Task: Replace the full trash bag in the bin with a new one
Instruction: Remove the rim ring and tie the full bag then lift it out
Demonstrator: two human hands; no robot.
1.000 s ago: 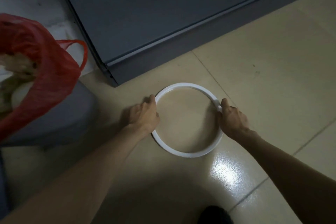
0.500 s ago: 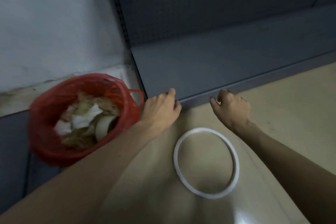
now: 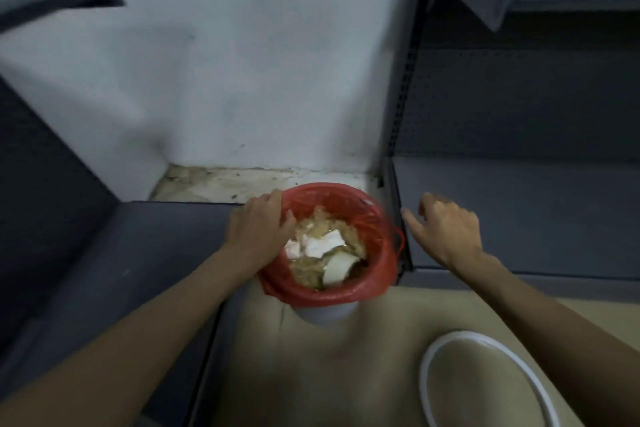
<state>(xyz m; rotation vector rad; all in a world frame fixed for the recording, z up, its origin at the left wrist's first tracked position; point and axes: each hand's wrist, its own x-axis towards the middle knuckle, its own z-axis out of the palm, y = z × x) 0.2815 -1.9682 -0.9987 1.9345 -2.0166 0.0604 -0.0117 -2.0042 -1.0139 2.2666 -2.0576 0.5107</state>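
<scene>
- Bin [image 3: 323,312]: a pale container standing on the tan floor [image 3: 363,357] in the corner between grey shelving units, only its lower wall showing at 6 o'clock below the bag.
- Red trash bag [image 3: 377,274]: lines the bin, its mouth folded over the rim, filled near the top with white paper and brownish scraps [image 3: 322,246]; a loop handle sticks out at 3 o'clock.
- Left hand [image 3: 259,230]: at 10 o'clock on the bag's rim, fingers curled over the red edge and pinching it (thumb inside the mouth).
- Right hand [image 3: 446,229]: at 3 o'clock of the bag, apart from it, fingers loosely spread and holding nothing, over the grey shelf base [image 3: 519,218].
- White ring [image 3: 424,378]: lies flat on the floor at 5 o'clock of the bin, well apart, partly cut by the frame edge.
</scene>
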